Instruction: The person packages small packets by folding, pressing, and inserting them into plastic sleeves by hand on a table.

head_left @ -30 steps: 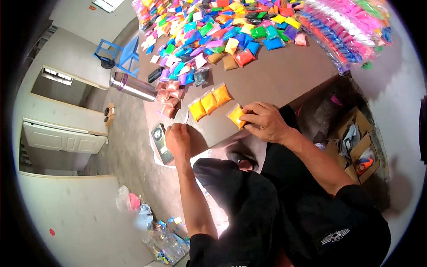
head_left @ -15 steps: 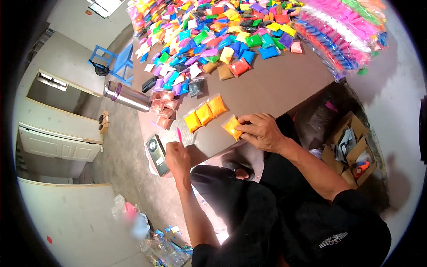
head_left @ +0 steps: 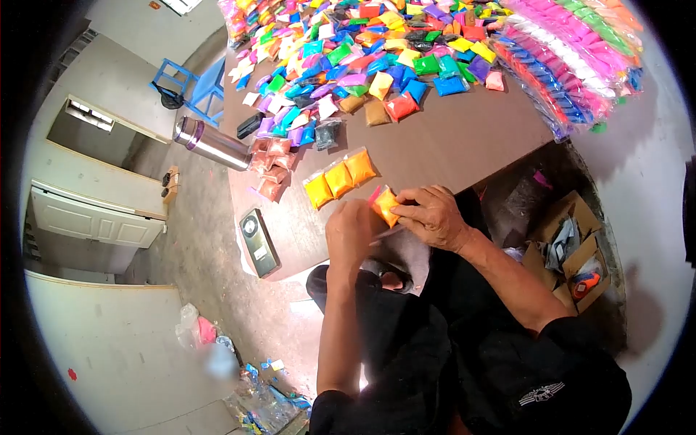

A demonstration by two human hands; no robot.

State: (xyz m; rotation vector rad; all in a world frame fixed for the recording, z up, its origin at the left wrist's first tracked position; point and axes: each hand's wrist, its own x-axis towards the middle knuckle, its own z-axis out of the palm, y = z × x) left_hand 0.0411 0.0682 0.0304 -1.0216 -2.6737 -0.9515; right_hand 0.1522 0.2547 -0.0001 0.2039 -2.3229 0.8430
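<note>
In the head view my right hand (head_left: 437, 220) pinches a small clear packet with orange filling (head_left: 386, 206) at the table's near edge. A thin pink strip (head_left: 375, 195) lies against the packet's left end. Close beside it is my left hand (head_left: 348, 233), fingers curled toward the packet but smeared by motion. Whether it grips anything is unclear. A faint pale streak shows below its fingertips. Three orange-yellow packets (head_left: 338, 179) lie side by side on the table just beyond my hands.
Reddish-brown packets (head_left: 274, 161) and a steel flask (head_left: 212, 143) stand left. A dark box with a round dial (head_left: 259, 243) sits at the table's (head_left: 449, 156) near-left corner. Many coloured packets (head_left: 348, 65) cover the far side. Bagged bundles (head_left: 558, 65) lie right; a cardboard box (head_left: 573, 246) is below.
My left hand has moved right, from beside the dark box to the orange packet. The pink strip it held is now at the packet's edge. My right hand still holds the packet.
</note>
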